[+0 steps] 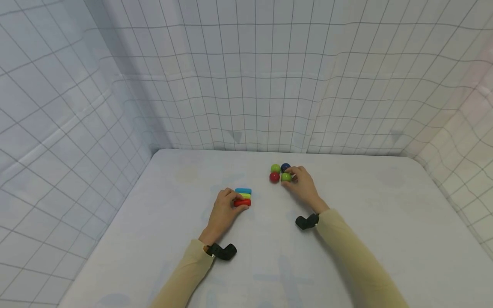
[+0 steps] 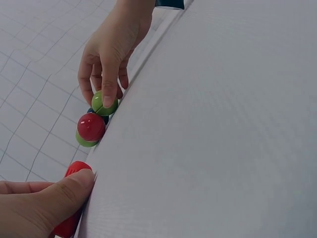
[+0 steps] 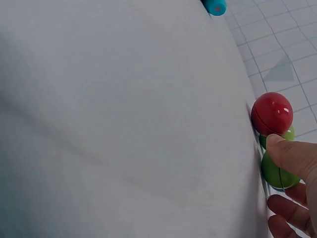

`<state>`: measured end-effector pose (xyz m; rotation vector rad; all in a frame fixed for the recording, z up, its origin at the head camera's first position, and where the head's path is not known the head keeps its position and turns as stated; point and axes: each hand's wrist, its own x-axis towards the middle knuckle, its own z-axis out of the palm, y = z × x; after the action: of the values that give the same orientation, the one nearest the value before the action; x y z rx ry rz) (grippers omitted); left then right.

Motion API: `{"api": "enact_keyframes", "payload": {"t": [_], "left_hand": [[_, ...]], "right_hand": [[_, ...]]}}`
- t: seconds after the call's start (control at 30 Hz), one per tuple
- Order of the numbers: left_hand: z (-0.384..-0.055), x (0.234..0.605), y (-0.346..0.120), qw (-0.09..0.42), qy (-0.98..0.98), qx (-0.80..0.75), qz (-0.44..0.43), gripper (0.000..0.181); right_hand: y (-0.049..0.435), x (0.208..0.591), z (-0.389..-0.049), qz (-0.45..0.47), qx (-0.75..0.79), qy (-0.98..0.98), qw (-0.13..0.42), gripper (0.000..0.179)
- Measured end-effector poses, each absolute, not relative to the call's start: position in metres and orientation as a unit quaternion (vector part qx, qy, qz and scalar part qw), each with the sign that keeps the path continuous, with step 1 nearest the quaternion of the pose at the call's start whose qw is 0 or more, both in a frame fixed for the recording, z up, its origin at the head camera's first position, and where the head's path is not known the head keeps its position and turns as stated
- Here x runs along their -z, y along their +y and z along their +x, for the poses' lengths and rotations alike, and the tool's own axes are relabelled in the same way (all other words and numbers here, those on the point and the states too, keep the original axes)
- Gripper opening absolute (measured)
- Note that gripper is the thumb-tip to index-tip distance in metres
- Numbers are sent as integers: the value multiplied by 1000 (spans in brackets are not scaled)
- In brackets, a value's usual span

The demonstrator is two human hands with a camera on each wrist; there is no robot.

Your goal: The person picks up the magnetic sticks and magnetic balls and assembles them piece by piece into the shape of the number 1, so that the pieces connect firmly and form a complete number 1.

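Observation:
Three short rounded bars lie side by side near the table's middle: a blue bar (image 1: 243,191), a yellow-green bar (image 1: 247,196) and a red bar (image 1: 242,202). My left hand (image 1: 223,209) pinches the red bar between thumb and fingers; its thumb lies along it in the left wrist view. Farther back and to the right, glossy balls form a tight square: a red ball (image 1: 274,177), a dark blue ball (image 1: 285,167), a far green ball (image 1: 275,168) and a near green ball (image 1: 286,177) with a seam (image 3: 280,173). My right hand (image 1: 304,187) pinches the near green ball.
The white table (image 1: 269,239) ends at a back edge behind the balls. White sheeting with a grid of dark lines (image 1: 262,94) hangs behind and on both sides. Each wrist wears a black camera mount (image 1: 224,252).

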<state>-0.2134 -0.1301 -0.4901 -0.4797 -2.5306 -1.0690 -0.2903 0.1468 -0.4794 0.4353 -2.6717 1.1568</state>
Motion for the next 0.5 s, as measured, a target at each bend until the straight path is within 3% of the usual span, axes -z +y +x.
{"api": "enact_keyframes", "payload": {"t": [0.5], "left_hand": [[-214, 496, -132, 183, -893, 371, -179, 27]], "right_hand": [[155, 483, -280, 145, -412, -895, 92, 38]]}}
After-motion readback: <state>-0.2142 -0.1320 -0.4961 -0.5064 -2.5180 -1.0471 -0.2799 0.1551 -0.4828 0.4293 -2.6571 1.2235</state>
